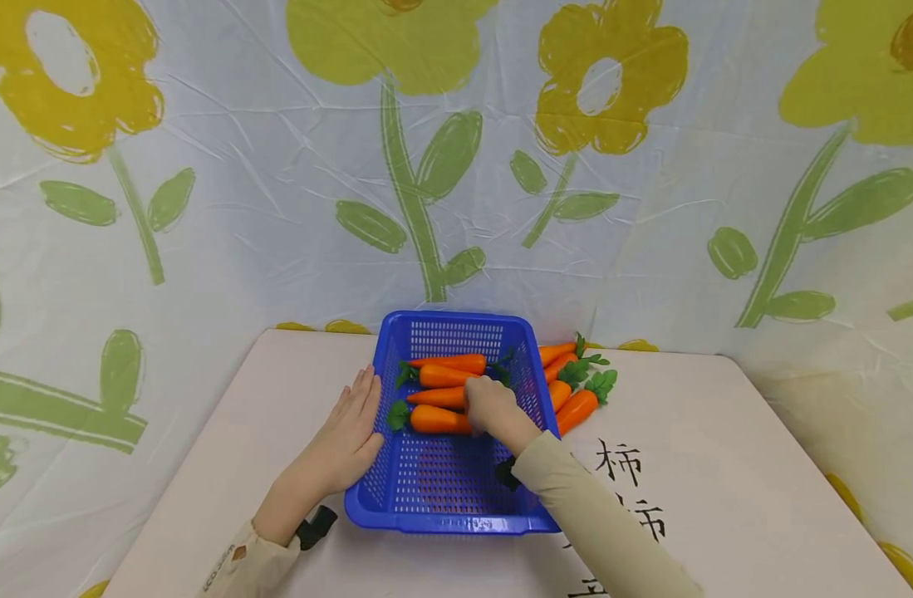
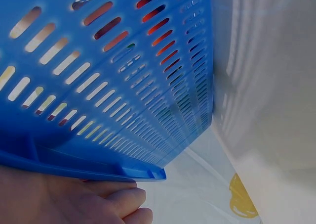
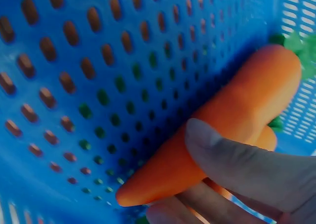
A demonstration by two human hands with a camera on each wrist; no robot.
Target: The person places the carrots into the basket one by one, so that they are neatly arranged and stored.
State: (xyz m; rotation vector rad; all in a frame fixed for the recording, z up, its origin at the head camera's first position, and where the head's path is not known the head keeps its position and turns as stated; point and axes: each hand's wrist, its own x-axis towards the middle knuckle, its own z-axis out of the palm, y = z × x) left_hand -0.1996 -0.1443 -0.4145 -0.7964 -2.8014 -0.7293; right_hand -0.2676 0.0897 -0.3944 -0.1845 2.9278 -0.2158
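Note:
A blue perforated plastic basket (image 1: 456, 523) stands on the table with several orange toy carrots lying crosswise in it. Reaching inside, my right hand (image 1: 493, 411) grips the nearest carrot (image 1: 437, 420), whose green leafy top points left. In the right wrist view the thumb lies along this carrot (image 3: 247, 103), with fingers beneath it and the tapered tip sticking out past them. My left hand (image 1: 351, 440) rests against the basket's left rim, fingers straight. From the left wrist, the fingers (image 2: 126, 201) show along the rim's underside.
Outside the basket's right wall lies a bunch of several more carrots (image 1: 576, 409) with green tops. Black written characters (image 1: 619, 462) mark the pale table (image 1: 695, 482). A flower-printed sheet (image 1: 262, 208) hangs behind the table.

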